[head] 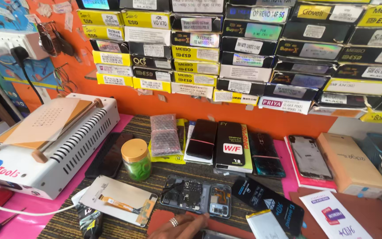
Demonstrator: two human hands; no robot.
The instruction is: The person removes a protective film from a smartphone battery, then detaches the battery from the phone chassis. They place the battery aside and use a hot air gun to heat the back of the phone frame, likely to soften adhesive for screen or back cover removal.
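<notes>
My one visible hand (pixel 180 225), ring on a finger, lies at the bottom edge, fingers loose and holding nothing, fingertips just touching the near rim of the opened phone frame (pixel 196 196) on the woven mat. Which hand it is I cannot tell. I judge steady downward pressure on that rim best, clear of the exposed board. Left of it lies a detached screen panel (pixel 119 199) with an orange flex strip; right, a silver battery (pixel 266 225) and a black pouch (pixel 268 204). Farther back stand a green jar (pixel 136 159) with a tan lid, a black-and-yellow flat box (pixel 233 147), and a tan carton (pixel 351 164). Against the orange wall, stacked yellow and black slim boxes (pixel 239 48) carry white labels.
</notes>
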